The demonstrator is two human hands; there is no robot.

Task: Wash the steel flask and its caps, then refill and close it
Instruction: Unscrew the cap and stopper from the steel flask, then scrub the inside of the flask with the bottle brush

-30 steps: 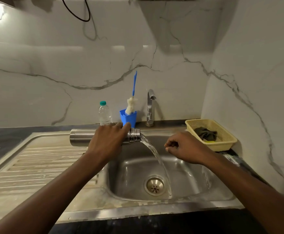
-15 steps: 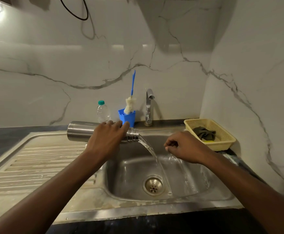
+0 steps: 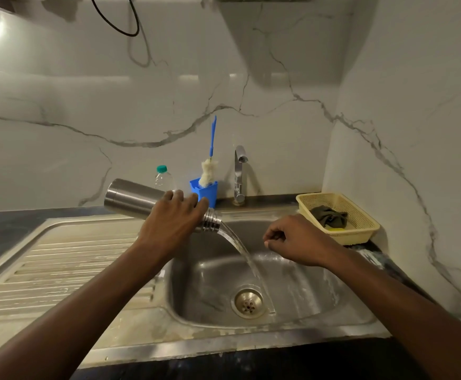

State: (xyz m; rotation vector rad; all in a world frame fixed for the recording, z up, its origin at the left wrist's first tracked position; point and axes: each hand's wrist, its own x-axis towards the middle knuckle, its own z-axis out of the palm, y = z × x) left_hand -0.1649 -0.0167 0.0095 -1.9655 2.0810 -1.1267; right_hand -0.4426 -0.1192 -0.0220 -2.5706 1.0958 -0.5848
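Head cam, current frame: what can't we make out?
- Head view: how much water is inside the cylindrical steel flask. Its own wall and the left hand gripping near its neck hide the inside.
- Head view: whether the right hand holds anything. Its curled fingers cover the palm.
- Head view: the flask's caps. None show.
- Head view: the yellow item in the yellow plastic basket, mostly covered by a dark cloth.

The flask (image 3: 130, 200) is brushed silver. The wall (image 3: 87, 105) is white with grey marble veins. Far off stand a blue cup (image 3: 206, 191), a blue-handled white brush (image 3: 207, 174) and a green-capped clear bottle (image 3: 163, 180). Right, the pale-yellow mesh basket (image 3: 359, 233) holds an olive cloth (image 3: 329, 217).
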